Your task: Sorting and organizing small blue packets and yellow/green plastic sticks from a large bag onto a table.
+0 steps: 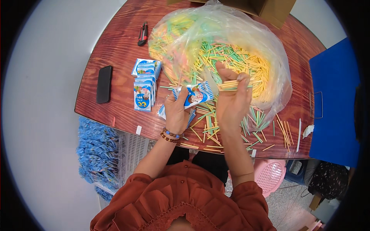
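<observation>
Red-brown wood makes up our table [115,104]. Our left hand [176,111] grips a small blue-and-white packet [194,95] near the front edge. Our right hand [231,101] pinches a bunch of sticks [228,85] beside it. We judge the sticks must slide in next, ends lined up.

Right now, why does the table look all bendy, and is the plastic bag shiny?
In the head view, the fisheye lens curves the table's straight edges and leaves black corners; the plastic bag shows pale glare on top; the sticks in the right hand stay sharp.
</observation>
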The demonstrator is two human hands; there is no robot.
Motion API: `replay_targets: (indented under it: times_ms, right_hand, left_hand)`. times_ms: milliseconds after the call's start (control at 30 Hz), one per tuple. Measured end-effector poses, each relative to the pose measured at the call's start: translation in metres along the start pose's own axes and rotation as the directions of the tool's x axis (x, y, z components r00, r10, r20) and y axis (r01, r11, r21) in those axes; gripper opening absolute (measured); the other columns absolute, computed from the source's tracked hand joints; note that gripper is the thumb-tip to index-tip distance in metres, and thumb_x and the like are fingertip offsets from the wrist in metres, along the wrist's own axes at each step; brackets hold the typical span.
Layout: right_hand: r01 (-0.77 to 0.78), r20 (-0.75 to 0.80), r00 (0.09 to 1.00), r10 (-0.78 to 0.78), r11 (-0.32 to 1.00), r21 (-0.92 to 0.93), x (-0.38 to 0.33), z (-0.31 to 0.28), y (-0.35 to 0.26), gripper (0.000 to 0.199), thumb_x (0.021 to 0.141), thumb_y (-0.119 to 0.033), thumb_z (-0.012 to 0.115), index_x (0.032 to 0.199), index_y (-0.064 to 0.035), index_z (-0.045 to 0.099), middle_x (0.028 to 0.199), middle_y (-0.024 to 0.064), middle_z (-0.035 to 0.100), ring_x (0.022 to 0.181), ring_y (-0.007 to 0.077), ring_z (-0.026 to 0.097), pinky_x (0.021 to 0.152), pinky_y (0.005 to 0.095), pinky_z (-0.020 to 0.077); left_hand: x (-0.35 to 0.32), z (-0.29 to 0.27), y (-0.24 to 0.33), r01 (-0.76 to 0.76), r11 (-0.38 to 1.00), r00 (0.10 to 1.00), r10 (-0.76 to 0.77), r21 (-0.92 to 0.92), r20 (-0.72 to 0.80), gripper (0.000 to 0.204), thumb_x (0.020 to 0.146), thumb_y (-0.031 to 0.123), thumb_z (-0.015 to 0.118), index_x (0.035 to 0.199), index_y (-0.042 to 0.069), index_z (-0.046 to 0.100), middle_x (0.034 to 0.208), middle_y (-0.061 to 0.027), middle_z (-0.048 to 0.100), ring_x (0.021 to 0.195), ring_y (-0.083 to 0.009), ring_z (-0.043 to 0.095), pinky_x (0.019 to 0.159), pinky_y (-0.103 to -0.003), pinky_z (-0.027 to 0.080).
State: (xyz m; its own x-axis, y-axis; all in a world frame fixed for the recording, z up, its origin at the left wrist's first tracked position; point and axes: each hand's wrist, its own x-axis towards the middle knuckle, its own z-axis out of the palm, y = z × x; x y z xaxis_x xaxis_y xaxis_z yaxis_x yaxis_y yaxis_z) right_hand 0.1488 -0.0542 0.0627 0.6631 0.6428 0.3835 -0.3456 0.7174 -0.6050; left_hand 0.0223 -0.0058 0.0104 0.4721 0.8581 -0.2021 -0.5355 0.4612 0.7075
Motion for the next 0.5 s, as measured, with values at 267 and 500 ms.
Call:
replay_targets:
  times_ms: [267, 500]
  right_hand:
    - [0.118, 0.043, 0.993, -0.111, 0.96, -0.253, -0.015, 0.022, 0.025, 0.017, 0.103, -0.029, 0.038, 0.101, -0.0115, 0.041, 0.1, 0.0215, 0.067, 0.117, 0.0351, 0.057, 0.118, 0.0493, 0.0065]
    - [0.099, 0.022, 0.995, -0.098, 0.94, -0.327, -0.024, 0.02, 0.031, 0.019, 0.103, -0.029, 0.036, 0.1, -0.0109, 0.041, 0.106, 0.0215, 0.067, 0.127, 0.0346, 0.049, 0.118, 0.0487, 0.0045]
  left_hand:
    - [-0.009, 0.0, 0.007, -0.05, 0.996, 0.999, 0.051, 0.069, -0.009, 0.031, 0.099, 0.031, 0.054, 0.105, 0.002, 0.062, 0.097, -0.0067, 0.069, 0.083, -0.0133, 0.067, 0.069, -0.027, 0.056]
    - [-0.006, -0.006, 0.003, -0.063, 0.998, 0.998, 0.063, 0.006, 0.009, 0.03, 0.098, 0.029, 0.054, 0.107, 0.001, 0.06, 0.099, -0.008, 0.068, 0.085, -0.0153, 0.067, 0.072, -0.03, 0.057]
